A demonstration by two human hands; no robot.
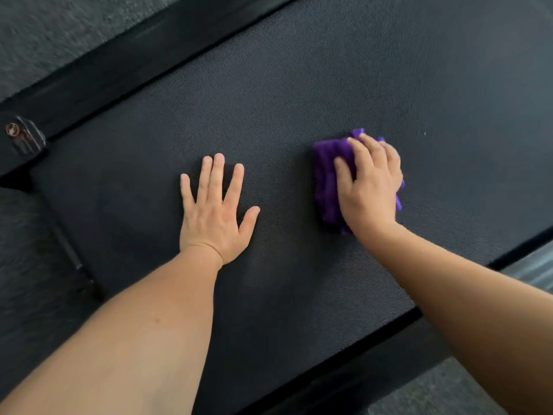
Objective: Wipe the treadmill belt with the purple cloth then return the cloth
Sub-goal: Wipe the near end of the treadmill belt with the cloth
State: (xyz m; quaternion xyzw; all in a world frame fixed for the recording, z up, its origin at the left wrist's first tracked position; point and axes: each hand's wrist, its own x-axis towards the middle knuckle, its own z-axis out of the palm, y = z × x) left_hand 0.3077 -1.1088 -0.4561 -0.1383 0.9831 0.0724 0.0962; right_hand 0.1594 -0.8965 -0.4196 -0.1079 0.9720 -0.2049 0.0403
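Right of centre, your right hand [369, 187] presses the purple cloth [327, 187] onto the treadmill belt [299, 85], fingers curled over it. Your left hand [214, 214] lies flat on the belt, fingers spread.

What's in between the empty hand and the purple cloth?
Nothing but bare treadmill belt. In the head view, the left hand lies flat on the belt, and the purple cloth sits under the right hand.
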